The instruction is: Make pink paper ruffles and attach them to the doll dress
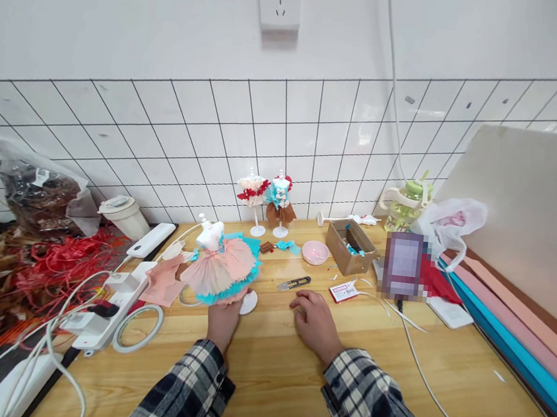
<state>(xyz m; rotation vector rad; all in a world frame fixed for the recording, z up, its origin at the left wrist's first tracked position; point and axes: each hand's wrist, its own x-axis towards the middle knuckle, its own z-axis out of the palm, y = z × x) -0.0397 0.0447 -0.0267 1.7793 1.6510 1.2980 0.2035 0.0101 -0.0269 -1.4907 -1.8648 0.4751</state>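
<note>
- Across a pale wooden tabletop [264, 393], three miniature white dress forms [210, 236]: two upright behind, one tilted in front, above the left hand [221, 323].
- One red-and-white packet [344, 291]: print too small to read.
- Front form's pleated peach skirt [219, 270] tops turquoise ruffles [252, 273].
- Left grip: hidden beneath, cannot tell; right hand [316, 322], loosely curled, empty.

We take this for a craft workshop: our wooden table [264, 393] bears a frilled dress [227, 263] on a small form, two more dressed forms [254, 196], snips [294, 283], peach scraps [164, 281] and a tape roll [119, 336], with long coloured sheets [517, 350] along the right side.
</note>
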